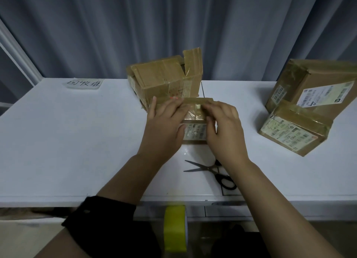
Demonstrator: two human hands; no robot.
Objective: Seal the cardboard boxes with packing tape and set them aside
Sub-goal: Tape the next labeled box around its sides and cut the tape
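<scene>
A small cardboard box (pixel 195 131) with a printed label sits in the middle of the white table (pixel 67 137). Both my hands lie on its top. My left hand (pixel 164 124) presses flat on the left half with straight fingers. My right hand (pixel 224 130) covers the right half, its fingertips on the shiny tape strip (pixel 194 113) along the top and its thumb down the front face. Right behind it stands a larger box (pixel 164 79) with one flap upright. A roll of yellow-green tape (pixel 175 227) hangs below the table's front edge, close to my body.
Black-handled scissors (pixel 214 170) lie open on the table just in front of the small box, under my right wrist. Two taped boxes (pixel 301 110) with labels lean together at the right. A paper note (pixel 84 83) with handwriting lies at the back left. Grey curtains hang behind.
</scene>
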